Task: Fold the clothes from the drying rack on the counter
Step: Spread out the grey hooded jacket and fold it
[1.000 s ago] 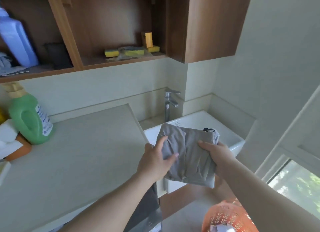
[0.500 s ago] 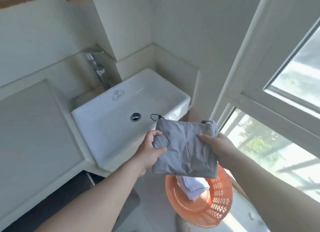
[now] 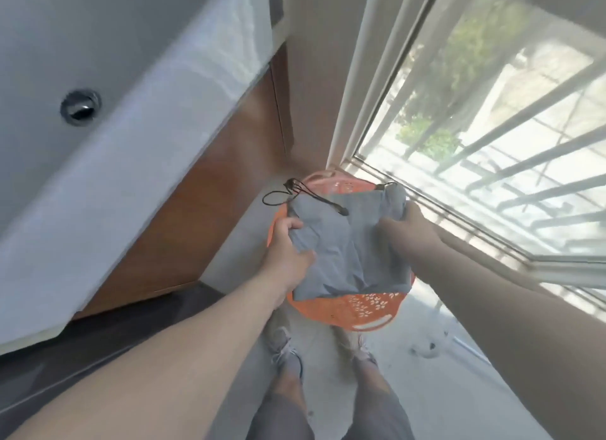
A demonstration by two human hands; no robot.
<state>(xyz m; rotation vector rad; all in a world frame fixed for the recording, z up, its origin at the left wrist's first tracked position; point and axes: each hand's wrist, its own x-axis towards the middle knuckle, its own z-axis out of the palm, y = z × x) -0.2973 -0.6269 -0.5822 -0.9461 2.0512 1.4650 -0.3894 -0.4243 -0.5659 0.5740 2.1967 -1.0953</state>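
A folded grey garment with black drawstrings hangs between both my hands, low over an orange perforated laundry basket on the floor. My left hand grips its left edge, thumb on top. My right hand grips the right edge near the top corner. The garment hides most of the basket's inside.
The white sink with its drain fills the upper left, above a wooden cabinet front. A barred window runs along the right. My legs and shoes stand on the grey floor just before the basket.
The view swung from the counter right and down to the floor. Both hands carried the folded grey garment away from the sink and lowered it over the orange basket.
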